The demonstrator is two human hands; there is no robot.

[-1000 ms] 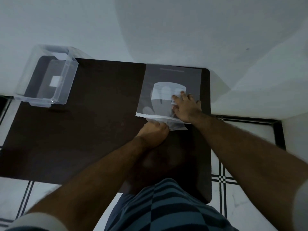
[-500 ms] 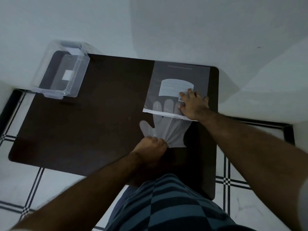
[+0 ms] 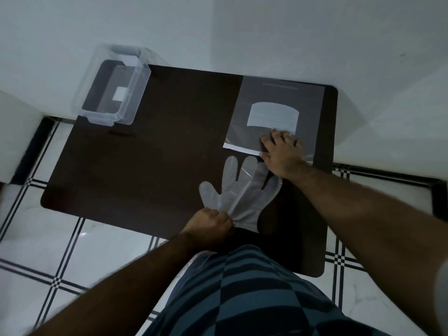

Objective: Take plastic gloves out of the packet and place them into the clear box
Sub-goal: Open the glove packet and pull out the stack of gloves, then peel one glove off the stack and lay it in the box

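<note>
A: From the head view, what is seen on the dark table (image 3: 150,166)?

B: A translucent plastic glove (image 3: 238,190) is laid flat near the front edge, fingers pointing away from the person, fully clear of the packet (image 3: 278,103). Its cuff is pinched in the left hand (image 3: 209,221), which is curled into a fist at the table's near edge.

A: And the packet?

B: It is laid flat at the far right of the table, a white label showing through it. Its near, open edge is held down by the right hand (image 3: 282,151), palm down, fingers spread. The glove's fingertips are just short of that edge, partly hidden under the right wrist.

A: Where is the clear box (image 3: 114,86) found?

B: At the far left corner, well apart from the glove and packet, partly overhanging the table's edge. Only a small white patch is seen at its bottom
</note>
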